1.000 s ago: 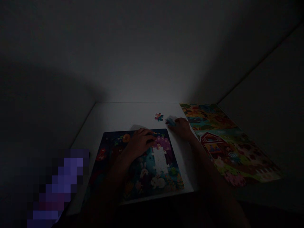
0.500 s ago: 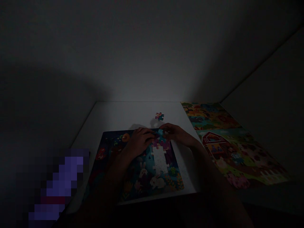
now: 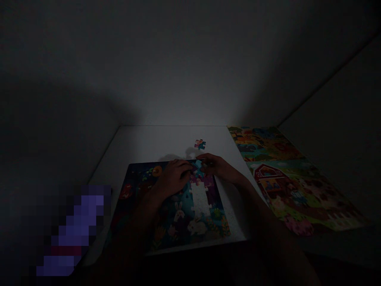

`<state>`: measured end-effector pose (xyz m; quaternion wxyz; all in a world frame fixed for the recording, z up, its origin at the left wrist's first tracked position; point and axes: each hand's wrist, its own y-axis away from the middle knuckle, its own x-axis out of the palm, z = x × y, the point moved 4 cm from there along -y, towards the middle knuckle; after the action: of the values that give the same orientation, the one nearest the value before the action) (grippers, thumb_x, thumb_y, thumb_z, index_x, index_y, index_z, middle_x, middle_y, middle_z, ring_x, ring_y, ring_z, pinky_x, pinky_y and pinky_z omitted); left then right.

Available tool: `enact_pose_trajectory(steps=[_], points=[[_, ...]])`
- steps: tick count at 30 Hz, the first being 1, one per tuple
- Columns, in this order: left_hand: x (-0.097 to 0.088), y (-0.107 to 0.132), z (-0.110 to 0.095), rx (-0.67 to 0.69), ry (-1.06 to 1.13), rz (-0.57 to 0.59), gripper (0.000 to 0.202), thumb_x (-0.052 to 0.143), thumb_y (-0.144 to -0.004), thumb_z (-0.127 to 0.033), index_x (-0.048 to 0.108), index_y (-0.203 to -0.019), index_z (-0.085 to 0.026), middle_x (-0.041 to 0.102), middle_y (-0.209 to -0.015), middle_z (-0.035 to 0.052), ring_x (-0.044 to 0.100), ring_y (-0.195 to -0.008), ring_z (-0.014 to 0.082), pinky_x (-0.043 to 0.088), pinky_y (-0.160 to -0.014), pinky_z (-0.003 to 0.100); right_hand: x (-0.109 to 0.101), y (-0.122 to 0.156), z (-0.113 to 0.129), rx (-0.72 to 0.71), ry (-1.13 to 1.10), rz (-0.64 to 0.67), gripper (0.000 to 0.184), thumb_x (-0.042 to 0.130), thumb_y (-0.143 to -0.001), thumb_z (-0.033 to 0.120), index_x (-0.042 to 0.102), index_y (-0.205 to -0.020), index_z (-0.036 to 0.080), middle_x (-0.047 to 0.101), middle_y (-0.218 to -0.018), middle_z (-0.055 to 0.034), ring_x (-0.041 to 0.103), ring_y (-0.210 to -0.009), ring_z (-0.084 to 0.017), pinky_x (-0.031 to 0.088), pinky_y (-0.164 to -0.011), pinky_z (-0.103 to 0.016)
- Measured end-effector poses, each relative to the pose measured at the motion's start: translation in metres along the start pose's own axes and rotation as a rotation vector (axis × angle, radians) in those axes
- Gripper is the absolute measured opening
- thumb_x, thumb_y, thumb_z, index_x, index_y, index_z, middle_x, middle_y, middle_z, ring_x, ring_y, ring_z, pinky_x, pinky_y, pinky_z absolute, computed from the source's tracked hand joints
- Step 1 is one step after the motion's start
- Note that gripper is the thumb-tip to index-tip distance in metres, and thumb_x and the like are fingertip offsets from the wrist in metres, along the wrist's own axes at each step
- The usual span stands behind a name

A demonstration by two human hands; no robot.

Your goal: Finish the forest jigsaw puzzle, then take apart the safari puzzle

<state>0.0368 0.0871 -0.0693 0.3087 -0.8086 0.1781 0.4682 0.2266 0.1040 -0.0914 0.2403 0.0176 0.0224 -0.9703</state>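
Note:
A dark, colourful jigsaw puzzle [image 3: 178, 212] with rabbits lies on the white table, with a white gap in its right half. At its upper edge my right hand [image 3: 217, 167] pinches a teal puzzle piece [image 3: 198, 163] between thumb and fingers. The piece looks slightly tilted above the puzzle. My left hand [image 3: 175, 174] rests over the upper middle of the puzzle, fingers stretched and slightly bent, tips just left of that piece. Beyond the hands lies a loose pink and teal puzzle piece [image 3: 200, 144]. Dim light hides details under the fingers.
To the right lie two joined-looking pictures, a farm picture [image 3: 294, 198] with a red barn and an animal picture [image 3: 264, 143] behind it. A pale wall [image 3: 178, 79] rises at the table's far edge. A blurred purple patch covers the lower left.
My right hand and the teal piece have shifted slightly left, towards my left hand. The left hand stays in nearly the same place, and the loose piece has not moved on the table.

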Motion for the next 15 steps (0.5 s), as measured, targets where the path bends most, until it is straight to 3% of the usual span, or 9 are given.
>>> enact_pose_trajectory(steps=[7, 15], points=[[-0.0014, -0.0005, -0.0016, -0.018, 0.024, 0.000, 0.020, 0.053, -0.091, -0.017, 0.069, -0.102, -0.023, 0.072, -0.105, 0.0031, 0.063, -0.102, 0.0210, 0.049, -0.095, 0.043, 0.0019, -0.0005, 0.0043, -0.033, -0.002, 0.008, 0.039, 0.074, -0.072, 0.023, 0.065, -0.111, 0.021, 0.066, -0.099, -0.0020, 0.059, -0.086, -0.016, 0.048, -0.077, -0.030], [-0.0076, -0.0035, -0.0094, -0.039, 0.062, 0.023, 0.024, 0.047, -0.094, -0.021, 0.069, -0.104, -0.022, 0.072, -0.102, 0.0040, 0.064, -0.101, 0.0210, 0.050, -0.094, 0.042, 0.0066, 0.0012, 0.0074, 0.048, -0.030, -0.020, 0.035, 0.077, -0.073, 0.033, 0.058, -0.100, 0.021, 0.058, -0.073, 0.0052, 0.051, -0.065, -0.011, 0.038, -0.059, -0.024]])
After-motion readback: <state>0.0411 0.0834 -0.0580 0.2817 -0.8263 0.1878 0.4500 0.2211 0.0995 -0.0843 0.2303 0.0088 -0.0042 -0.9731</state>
